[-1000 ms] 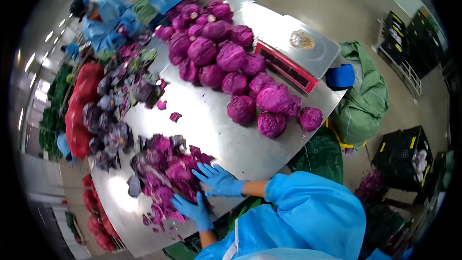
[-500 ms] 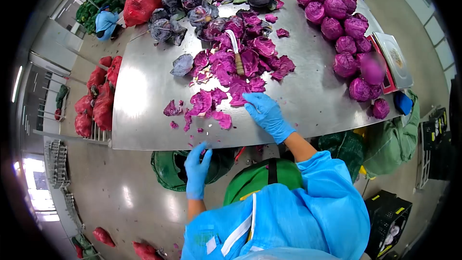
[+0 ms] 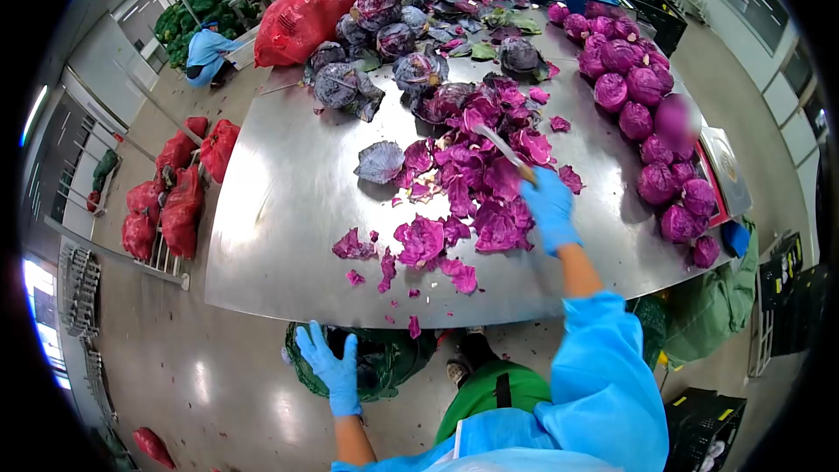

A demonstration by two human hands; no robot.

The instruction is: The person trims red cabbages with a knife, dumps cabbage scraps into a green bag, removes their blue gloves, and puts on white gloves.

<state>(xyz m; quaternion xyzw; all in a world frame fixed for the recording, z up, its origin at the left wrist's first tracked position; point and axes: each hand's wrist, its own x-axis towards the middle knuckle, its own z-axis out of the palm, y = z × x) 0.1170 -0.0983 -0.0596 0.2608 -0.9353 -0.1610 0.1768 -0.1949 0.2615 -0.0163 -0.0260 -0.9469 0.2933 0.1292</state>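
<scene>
In the head view, a knife point(image 3: 502, 148) is in the right grip point(image 3: 551, 208), over the middle of the steel surface point(image 3: 284, 188). Its blade slants toward the far edge and a little toward the left one, above a heap of loose purple leaves point(image 3: 501, 227). The gloved fingers look closed about the handle end; the back of the hand hides how tightly. The left grip point(image 3: 330, 369) is spread wide with nothing in it, just off the near edge, above a dark green bag point(image 3: 398, 358).

The knife should be light and stiff, best taken by its handle with the fingers clear of the blade; a damp glove could slip on it. The leaves should weigh almost nothing: thin, crisp and quick to tear, so a loose scoop suits them better than a pinch. The purple cabbages point(image 3: 645, 87) along the right edge look dense and smooth, likely heavy for their size and ready to roll, so cup them from below. The darker heads point(image 3: 338, 87) near the far left corner have loose outer leaves that may peel away; hold the firm core.
</scene>
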